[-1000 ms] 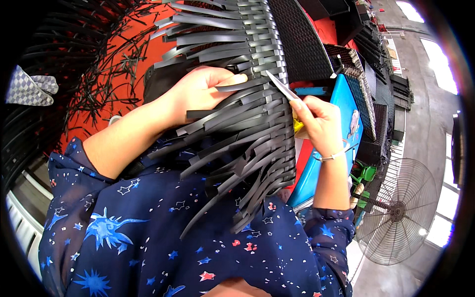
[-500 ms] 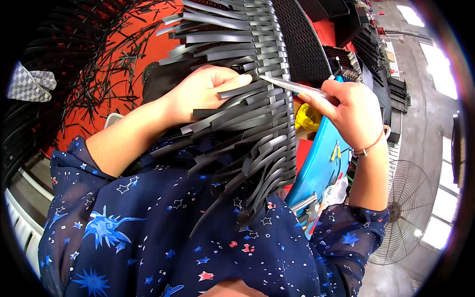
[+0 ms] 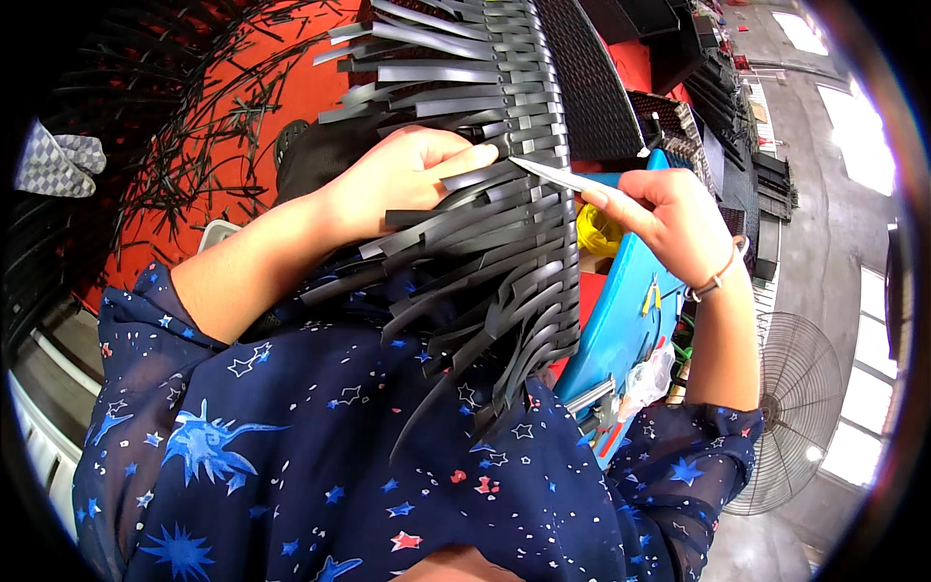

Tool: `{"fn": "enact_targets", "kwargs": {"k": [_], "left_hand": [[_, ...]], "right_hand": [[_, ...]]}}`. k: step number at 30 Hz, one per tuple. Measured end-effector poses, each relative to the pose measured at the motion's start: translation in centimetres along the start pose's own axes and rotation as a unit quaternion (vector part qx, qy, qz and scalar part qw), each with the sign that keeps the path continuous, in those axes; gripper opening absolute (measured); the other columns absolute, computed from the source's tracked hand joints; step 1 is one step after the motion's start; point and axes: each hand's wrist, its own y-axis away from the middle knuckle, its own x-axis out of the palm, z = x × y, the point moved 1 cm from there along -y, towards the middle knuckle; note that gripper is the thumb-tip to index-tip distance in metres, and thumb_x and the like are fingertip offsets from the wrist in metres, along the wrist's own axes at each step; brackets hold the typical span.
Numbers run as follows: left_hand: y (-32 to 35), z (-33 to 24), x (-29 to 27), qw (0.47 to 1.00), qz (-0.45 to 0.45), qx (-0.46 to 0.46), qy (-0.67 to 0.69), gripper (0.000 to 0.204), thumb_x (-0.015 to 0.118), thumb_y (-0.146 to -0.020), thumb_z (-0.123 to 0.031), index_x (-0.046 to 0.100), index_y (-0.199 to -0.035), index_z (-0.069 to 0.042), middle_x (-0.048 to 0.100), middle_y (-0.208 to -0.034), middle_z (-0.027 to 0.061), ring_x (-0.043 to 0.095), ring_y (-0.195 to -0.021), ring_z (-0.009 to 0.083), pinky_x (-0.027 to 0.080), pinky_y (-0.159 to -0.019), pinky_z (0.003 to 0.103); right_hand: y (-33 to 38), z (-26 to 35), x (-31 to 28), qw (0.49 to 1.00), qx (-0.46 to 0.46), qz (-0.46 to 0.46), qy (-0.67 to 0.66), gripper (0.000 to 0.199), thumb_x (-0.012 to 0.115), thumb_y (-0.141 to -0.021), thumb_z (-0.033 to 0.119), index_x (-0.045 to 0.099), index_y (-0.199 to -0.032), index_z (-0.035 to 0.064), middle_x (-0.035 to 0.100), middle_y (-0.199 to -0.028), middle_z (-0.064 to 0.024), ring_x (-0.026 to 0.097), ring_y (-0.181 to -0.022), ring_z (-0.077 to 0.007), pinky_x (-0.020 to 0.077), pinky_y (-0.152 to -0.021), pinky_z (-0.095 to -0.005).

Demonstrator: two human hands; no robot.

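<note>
Head view: black woven piece (image 3: 529,126) sits mid-frame, running from the top edge down over the wearer's lap, with loose flat strips (image 3: 441,74) fanning out to the left of the woven band. Left hand (image 3: 412,184) is closed on some of those strips, fingertip right at the band; how many it holds is hidden. Right hand (image 3: 674,218) grips a pointed metal tool (image 3: 558,177), thumb along it, tip at the band just beside the left fingertip. Can't tell how deep the tip goes, if at all. Bracelet (image 3: 713,283) on the right wrist.

Right of the weave: blue worktop (image 3: 601,335), seen at a slant, carrying a yellow-handled tool (image 3: 651,295) and a clear plastic bag (image 3: 652,376). Yellow bundle (image 3: 598,231) between weave and worktop. Dark woven panel (image 3: 592,87) behind, upper right of the weave. Large wire-cage fan (image 3: 800,412) lower right.

Left side: red floor (image 3: 303,95) littered with thin black scraps (image 3: 179,170). Grey-white checkered item (image 3: 53,167) at far left.
</note>
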Motion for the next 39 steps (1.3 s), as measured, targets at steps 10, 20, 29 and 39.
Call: {"fn": "enact_targets", "kwargs": {"k": [10,20,29,39], "left_hand": [[-0.1,0.2,-0.2,0.999,-0.008,-0.004,-0.036,0.041,0.053,-0.104,-0.035,0.066,-0.087,0.0,0.057,-0.078,-0.0059,0.047,-0.073,0.002,0.044,-0.067,0.023],[-0.2,0.6,0.1,1.0,-0.01,0.0,-0.012,0.042,0.052,-0.104,-0.035,0.063,-0.082,-0.001,0.054,-0.073,-0.0085,0.044,-0.068,0.0009,0.042,-0.061,0.022],[-0.1,0.6,-0.1,0.998,-0.023,0.009,-0.058,0.042,0.053,-0.104,-0.035,0.062,-0.08,-0.001,0.05,-0.07,-0.0096,0.041,-0.067,0.0007,0.04,-0.059,0.022],[-0.2,0.7,0.1,1.0,-0.015,0.006,-0.007,0.04,0.054,-0.104,-0.034,0.065,-0.087,0.0,0.055,-0.075,-0.0083,0.045,-0.07,0.0011,0.043,-0.062,0.022]], "right_hand": [[-0.2,-0.3,-0.3,1.0,0.015,0.005,-0.001,0.054,0.069,-0.087,0.048,0.064,-0.066,-0.0013,0.048,-0.053,-0.0146,0.046,-0.046,-0.0296,0.0395,-0.047,-0.0369],[-0.3,-0.7,1.1,0.999,0.013,-0.021,-0.04,0.055,0.068,-0.088,0.049,0.066,-0.066,-0.0007,0.049,-0.053,-0.0147,0.047,-0.047,-0.0302,0.0398,-0.048,-0.0368],[-0.2,-1.0,0.2,1.0,0.014,0.008,-0.003,0.054,0.069,-0.088,0.049,0.066,-0.066,-0.0002,0.05,-0.053,-0.0142,0.049,-0.047,-0.0288,0.0409,-0.048,-0.036],[-0.2,-0.8,1.2,0.999,0.019,-0.029,-0.03,0.052,0.071,-0.085,0.049,0.066,-0.066,0.001,0.049,-0.052,-0.0127,0.046,-0.046,-0.0279,0.0392,-0.047,-0.0362]]}}
